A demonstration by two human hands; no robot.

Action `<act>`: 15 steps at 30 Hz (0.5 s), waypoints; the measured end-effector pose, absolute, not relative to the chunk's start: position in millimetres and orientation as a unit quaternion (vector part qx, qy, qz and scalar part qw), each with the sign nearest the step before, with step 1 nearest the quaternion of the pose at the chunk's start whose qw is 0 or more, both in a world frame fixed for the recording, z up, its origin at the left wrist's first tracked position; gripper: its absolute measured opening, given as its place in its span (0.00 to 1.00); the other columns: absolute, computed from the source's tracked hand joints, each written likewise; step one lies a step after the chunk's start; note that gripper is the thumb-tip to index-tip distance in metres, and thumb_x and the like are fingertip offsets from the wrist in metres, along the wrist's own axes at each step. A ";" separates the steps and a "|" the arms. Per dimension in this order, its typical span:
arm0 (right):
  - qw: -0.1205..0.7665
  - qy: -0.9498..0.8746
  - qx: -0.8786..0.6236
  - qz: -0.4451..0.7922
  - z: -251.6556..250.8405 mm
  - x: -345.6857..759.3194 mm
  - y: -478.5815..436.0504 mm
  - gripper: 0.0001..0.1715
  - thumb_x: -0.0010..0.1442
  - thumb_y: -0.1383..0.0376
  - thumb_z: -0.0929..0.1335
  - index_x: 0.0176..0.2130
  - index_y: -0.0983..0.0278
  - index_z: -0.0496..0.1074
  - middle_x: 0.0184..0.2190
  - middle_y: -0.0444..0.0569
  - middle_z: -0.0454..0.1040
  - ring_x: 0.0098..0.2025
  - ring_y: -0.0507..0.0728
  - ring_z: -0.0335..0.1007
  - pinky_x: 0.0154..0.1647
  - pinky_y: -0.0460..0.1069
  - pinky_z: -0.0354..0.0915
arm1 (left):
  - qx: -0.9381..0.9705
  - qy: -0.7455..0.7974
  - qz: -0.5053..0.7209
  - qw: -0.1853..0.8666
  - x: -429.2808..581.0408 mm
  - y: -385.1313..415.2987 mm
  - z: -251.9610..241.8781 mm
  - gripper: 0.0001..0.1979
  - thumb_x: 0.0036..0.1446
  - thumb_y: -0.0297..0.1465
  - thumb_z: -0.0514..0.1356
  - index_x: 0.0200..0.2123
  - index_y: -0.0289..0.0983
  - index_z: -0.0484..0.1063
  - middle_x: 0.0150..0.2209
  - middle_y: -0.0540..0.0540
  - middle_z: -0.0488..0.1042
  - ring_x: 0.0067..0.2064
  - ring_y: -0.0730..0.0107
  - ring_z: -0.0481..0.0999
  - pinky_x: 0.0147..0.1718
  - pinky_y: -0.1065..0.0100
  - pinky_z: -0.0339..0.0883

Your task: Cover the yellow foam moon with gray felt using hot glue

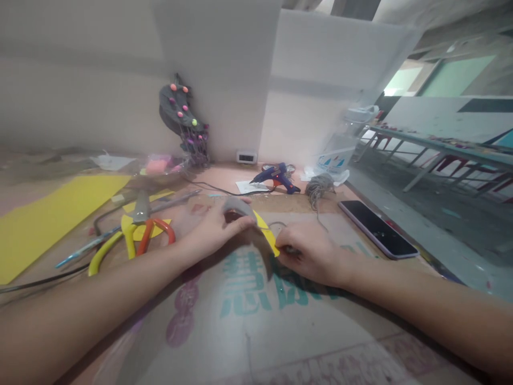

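Observation:
A curved yellow strip (265,231), its upper left part wrapped in grey yarn, spans the gap between my hands. My left hand (218,227) holds the grey-wrapped part (239,206) with thumb and fingers. Closed at the strip's lower yellow end is my right hand (310,251), with its fingers curled; a thin grey strand runs between the strip and this hand. Behind it lies a ball of grey yarn (319,187), a strand trailing toward the front.
Scissors with yellow handles (129,238), orange-handled pliers (149,235) and a yellow sheet (60,219) lie left. A blue glue gun (276,176) and small clock (246,156) stand behind. A phone (377,229) lies right. A grey crescent (176,109) leans on the wall.

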State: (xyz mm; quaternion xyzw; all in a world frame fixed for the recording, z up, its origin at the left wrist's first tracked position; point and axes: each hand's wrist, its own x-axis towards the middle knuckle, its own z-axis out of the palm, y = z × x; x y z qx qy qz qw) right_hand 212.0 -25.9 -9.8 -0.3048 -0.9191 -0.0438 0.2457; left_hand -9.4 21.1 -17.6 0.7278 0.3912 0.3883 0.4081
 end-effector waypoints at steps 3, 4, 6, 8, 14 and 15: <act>0.208 -0.930 -0.289 -0.086 -7.7 209.3 -26.6 0.16 0.64 0.66 0.58 0.30 0.62 0.69 0.24 0.47 0.71 0.27 0.53 0.63 0.28 0.48 0.55 | 0.734 0.408 0.388 0.380 -8.8 16.6 -13.6 0.20 0.53 0.42 0.60 0.48 0.41 0.71 0.42 0.47 0.78 0.45 0.60 0.75 0.42 0.67 0.66; 0.202 -0.936 -0.274 -0.092 -7.7 208.7 -27.1 0.16 0.64 0.67 0.58 0.29 0.62 0.70 0.24 0.47 0.71 0.27 0.53 0.63 0.28 0.48 0.55 | 0.731 0.417 0.389 0.375 -8.6 15.6 -13.1 0.18 0.54 0.42 0.58 0.46 0.40 0.72 0.39 0.48 0.78 0.42 0.61 0.75 0.40 0.67 0.66; 0.196 -0.945 -0.241 -0.099 -8.0 208.0 -28.2 0.15 0.64 0.66 0.59 0.31 0.63 0.71 0.25 0.48 0.72 0.28 0.54 0.64 0.30 0.49 0.56 | 0.725 0.440 0.382 0.366 -8.5 14.8 -13.4 0.16 0.57 0.44 0.55 0.37 0.39 0.75 0.33 0.48 0.78 0.36 0.64 0.75 0.34 0.69 0.65; 0.199 -0.951 -0.219 -0.086 -7.9 208.0 -29.6 0.13 0.64 0.62 0.61 0.34 0.63 0.71 0.27 0.49 0.73 0.30 0.55 0.64 0.31 0.49 0.57 | 0.715 0.461 0.374 0.370 -8.7 15.3 -14.3 0.18 0.57 0.46 0.54 0.29 0.38 0.73 0.25 0.50 0.74 0.28 0.67 0.71 0.28 0.70 0.62; 0.308 -0.870 -0.374 0.091 -5.0 209.8 -26.0 0.13 0.64 0.57 0.62 0.34 0.63 0.68 0.27 0.47 0.72 0.27 0.52 0.64 0.29 0.47 0.59 | 0.700 0.476 0.377 0.375 -9.4 19.4 -13.4 0.19 0.53 0.48 0.57 0.23 0.38 0.68 0.20 0.51 0.70 0.24 0.69 0.68 0.23 0.71 0.58; 0.321 -0.845 -0.411 0.116 -5.3 209.5 -23.4 0.13 0.63 0.57 0.62 0.34 0.63 0.68 0.27 0.47 0.73 0.27 0.51 0.65 0.29 0.47 0.60 | 0.700 0.480 0.371 0.378 -9.3 19.8 -13.4 0.19 0.53 0.48 0.57 0.23 0.38 0.68 0.20 0.51 0.71 0.23 0.69 0.68 0.23 0.71 0.58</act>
